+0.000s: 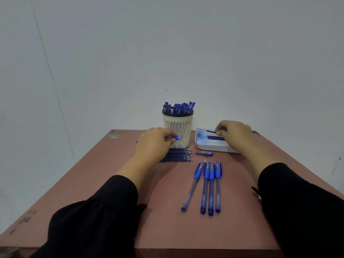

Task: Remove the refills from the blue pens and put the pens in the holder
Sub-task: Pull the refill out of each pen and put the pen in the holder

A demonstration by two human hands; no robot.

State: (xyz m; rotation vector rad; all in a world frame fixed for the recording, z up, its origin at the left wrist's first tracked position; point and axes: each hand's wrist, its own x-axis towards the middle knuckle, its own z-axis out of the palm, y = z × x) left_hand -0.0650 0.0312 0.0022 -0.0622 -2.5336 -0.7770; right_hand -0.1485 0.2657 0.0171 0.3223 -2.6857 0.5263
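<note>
The left hand (154, 144) is curled round a blue pen body (175, 138), which it holds roughly level just in front of the holder (177, 130); the pen's long axis runs left to right across the bench, one end poking out past the fingertips toward the holder's lower wall and the other showing as a small blue tip at the far side of the hand. The holder stands upright near the far edge of the bench, already crowded with blue pens, and its mouth lies above and slightly right of the held pen, so by my reading the coming move turns on swinging that level axis up to vertical and lifting it over the rim. The left hand is plainly the nearer one for this. The right hand (234, 135) reaches over the white tray (204, 146) by the far right corner, its fingers pinching a thin dark refill (211, 131) whose length points left, toward the holder, above other refills already lying in the tray. On the bench between the hands lie a row of refills (178, 155), partly under the left wrist with their metal tips pointing right, and a small loose blue part (204, 154) just beside the tray's near edge. Nearer the front edge, 4 whole pens (208, 185) lie side by side, long axes running near to far, apparently still to be emptied.
</note>
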